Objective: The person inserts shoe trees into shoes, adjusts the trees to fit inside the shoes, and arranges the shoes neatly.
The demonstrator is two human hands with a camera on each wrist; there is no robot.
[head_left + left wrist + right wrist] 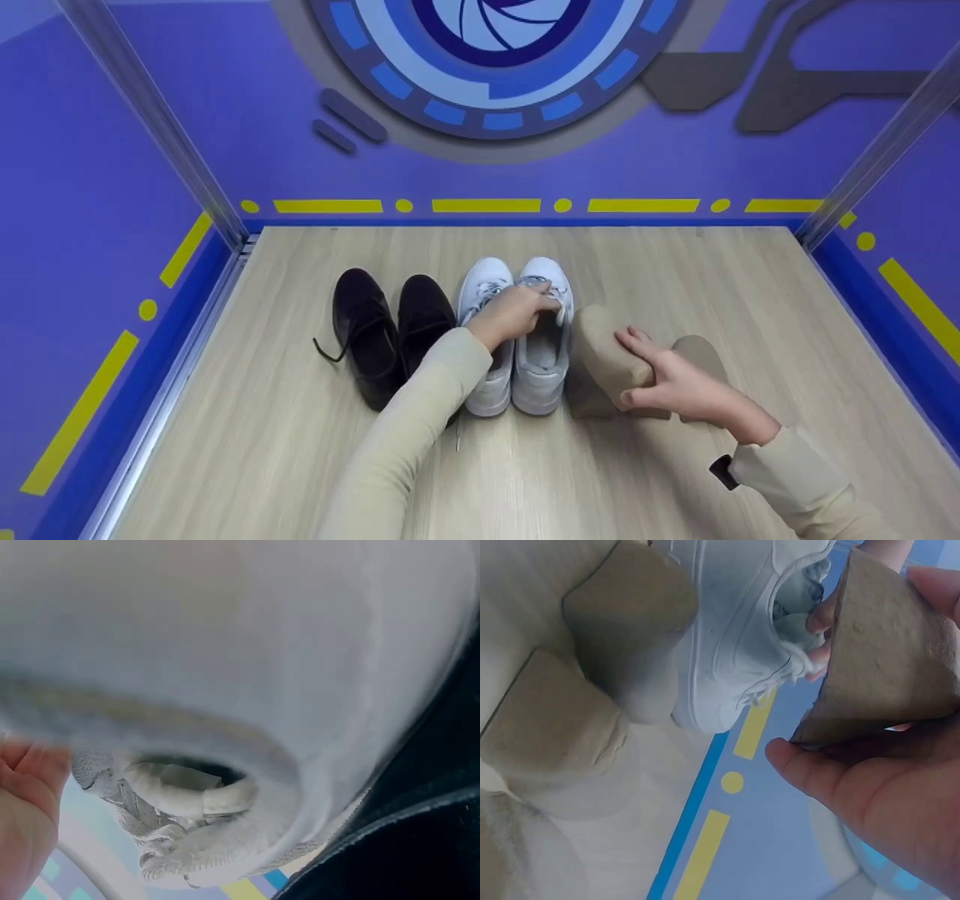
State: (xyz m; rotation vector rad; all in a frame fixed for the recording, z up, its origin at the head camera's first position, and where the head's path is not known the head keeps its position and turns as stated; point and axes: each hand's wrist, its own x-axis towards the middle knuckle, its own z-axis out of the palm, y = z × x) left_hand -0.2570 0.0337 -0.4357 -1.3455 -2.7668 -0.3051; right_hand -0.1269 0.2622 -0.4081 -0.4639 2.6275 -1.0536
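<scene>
My left hand [517, 311] pinches the tongue and laces of the right-hand white sneaker [541, 386]; its twin [489, 394] stands close beside it. In the left wrist view a pale shoe wall [187, 622] fills the top, and part of the hand [30, 814] shows at the left edge. Between thumb and fingers, my right hand [679, 382] holds a tan moulded shoe insert [885, 645], tilted and raised above the table. Below and beside it lie more tan inserts [701, 356], several of which appear in the right wrist view [630, 622].
Left of the sneakers stands a pair of black lace-up shoes [364, 322], one lace trailing onto the wooden table [247, 442]. Blue printed panels [637, 176] wall in the back and both sides, with metal posts [161, 120] at the corners.
</scene>
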